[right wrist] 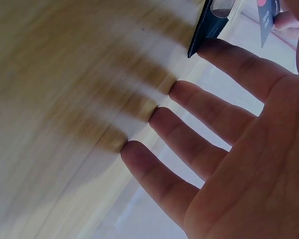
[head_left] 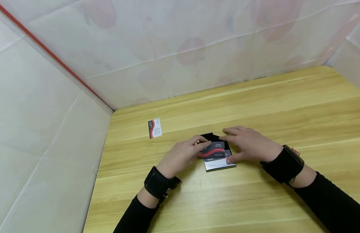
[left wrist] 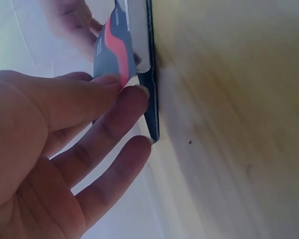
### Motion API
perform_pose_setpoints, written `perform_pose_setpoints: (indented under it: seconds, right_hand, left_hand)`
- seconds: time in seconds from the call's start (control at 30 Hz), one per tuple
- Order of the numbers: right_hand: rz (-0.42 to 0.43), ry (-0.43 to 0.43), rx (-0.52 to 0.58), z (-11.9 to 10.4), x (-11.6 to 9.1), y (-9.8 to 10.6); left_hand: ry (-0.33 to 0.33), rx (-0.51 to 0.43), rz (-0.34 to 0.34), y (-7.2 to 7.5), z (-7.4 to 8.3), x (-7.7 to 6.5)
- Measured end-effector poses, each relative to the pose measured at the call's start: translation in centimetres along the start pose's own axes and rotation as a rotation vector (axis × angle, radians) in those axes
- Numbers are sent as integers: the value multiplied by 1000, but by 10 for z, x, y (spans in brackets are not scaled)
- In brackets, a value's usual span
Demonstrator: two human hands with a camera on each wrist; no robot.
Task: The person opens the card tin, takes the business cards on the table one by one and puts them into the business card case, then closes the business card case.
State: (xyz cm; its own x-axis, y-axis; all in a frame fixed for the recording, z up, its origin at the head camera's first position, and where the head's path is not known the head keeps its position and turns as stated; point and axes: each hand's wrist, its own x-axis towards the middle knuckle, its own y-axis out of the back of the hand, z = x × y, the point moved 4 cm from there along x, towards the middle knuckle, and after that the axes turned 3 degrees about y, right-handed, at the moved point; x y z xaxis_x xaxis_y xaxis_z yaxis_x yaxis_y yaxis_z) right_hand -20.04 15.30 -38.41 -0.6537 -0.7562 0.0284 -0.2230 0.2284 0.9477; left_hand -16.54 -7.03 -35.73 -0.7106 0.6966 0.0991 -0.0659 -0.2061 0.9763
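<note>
My left hand (head_left: 178,158) pinches a dark grey business card (head_left: 215,152) with a red wave, between thumb and fingers. Under it lies an unfolded business card holder (head_left: 219,165) with a silver metal face and a black cover. Part of another dark card shows in the holder, below the held card. The right hand (head_left: 253,144) spreads its fingers beside the holder, thumb resting at the silver part. In the right wrist view its index fingertip touches the black cover (right wrist: 205,30), and the other fingertips rest on the table.
A white and dark business card (head_left: 155,128) with a red wave lies farther back on the wooden table (head_left: 197,207), left of the hands. Pale cloth walls (head_left: 168,64) stand along the table's back and left edges.
</note>
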Motion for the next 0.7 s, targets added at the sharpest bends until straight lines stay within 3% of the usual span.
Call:
perform_pose_setpoints:
  seconds: [0.33, 0.7]
  right_hand:
    - [2, 7, 6, -3, 0, 4]
    - [-5, 3, 0, -2, -1, 3]
  left_hand:
    - [-27, 48, 7, -5, 8, 3]
    - [-44, -42, -10, -6, 12, 3]
